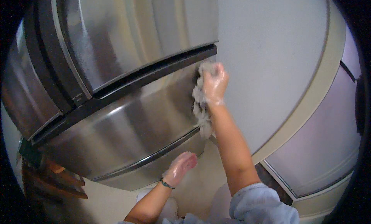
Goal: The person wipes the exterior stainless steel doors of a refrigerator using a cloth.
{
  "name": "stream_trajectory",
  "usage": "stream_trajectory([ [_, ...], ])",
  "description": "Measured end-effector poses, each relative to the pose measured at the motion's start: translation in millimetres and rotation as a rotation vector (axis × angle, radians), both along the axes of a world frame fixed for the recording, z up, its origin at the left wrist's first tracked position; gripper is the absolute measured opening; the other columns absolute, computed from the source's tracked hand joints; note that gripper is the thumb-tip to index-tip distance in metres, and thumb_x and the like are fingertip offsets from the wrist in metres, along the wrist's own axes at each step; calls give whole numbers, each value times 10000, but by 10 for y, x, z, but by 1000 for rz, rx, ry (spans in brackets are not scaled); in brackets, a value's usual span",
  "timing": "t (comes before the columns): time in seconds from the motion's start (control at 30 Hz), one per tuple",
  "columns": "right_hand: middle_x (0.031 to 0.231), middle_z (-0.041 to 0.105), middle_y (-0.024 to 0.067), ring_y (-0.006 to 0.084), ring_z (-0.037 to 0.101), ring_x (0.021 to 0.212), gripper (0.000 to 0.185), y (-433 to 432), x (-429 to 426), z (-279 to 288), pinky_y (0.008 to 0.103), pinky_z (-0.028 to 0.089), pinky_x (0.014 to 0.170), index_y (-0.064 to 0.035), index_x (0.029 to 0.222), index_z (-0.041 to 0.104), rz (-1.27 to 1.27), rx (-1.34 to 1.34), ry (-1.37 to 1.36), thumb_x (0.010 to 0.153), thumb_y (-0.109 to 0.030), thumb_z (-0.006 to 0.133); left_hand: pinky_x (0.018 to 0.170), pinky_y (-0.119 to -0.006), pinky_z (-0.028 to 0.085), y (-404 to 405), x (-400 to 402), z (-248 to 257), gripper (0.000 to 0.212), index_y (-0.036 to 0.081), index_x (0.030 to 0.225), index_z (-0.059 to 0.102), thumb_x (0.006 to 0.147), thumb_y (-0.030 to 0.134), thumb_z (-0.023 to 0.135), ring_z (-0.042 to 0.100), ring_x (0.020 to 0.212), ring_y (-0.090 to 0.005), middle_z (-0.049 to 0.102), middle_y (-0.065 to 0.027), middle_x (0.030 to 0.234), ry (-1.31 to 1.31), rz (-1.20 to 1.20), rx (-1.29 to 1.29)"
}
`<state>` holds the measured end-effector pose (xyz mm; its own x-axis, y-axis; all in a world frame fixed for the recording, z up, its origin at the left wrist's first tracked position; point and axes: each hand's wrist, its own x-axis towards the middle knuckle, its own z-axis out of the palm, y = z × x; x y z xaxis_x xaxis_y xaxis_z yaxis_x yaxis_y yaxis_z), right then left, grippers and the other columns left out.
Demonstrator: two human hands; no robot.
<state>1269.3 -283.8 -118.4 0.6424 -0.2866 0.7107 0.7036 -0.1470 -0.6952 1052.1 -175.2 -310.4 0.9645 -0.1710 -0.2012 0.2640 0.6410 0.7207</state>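
Note:
A stainless-steel refrigerator (pixel 139 119) with a dark handle recess fills the left and middle of the view. My right hand (pixel 215 80), in a clear disposable glove, grips a greyish-white rag (pixel 200 99) at the right edge of the drawer front. The rag hangs down along that edge, below my fingers. Lower down, my left hand (pixel 181 167), also in a clear glove, is held in front of the lowest panel with its fingers curled; no object shows in it. A dark bracelet (pixel 167 184) circles the left wrist.
A pale wall (pixel 266 50) adjoins the refrigerator's right side, with a beige frame (pixel 307 108) and a light door panel (pixel 321 137) farther right. Brown wooden furniture (pixel 55 183) stands at the lower left. Light flooring (pixel 107 198) lies below, near my legs.

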Motion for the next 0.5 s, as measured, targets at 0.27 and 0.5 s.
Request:
stream_trajectory([
  [0.27,765,602,108,209,586,796,141,-111,-18,186,356,472,787,-13,818,578,-4,145,223,705,-18,662,926,-352,459,69,48,-4,223,81,1076,615,962,256,538,602,993,-181,653,-41,1065,6,-52,11],
  [0.5,755,605,65,199,573,763,115,-34,-45,84,355,476,753,-23,873,563,76,202,213,787,-34,639,927,-356,462,74,87,54,225,75,1071,617,954,256,552,604,991,-188,652,-41,1058,29,-24,-10],
])
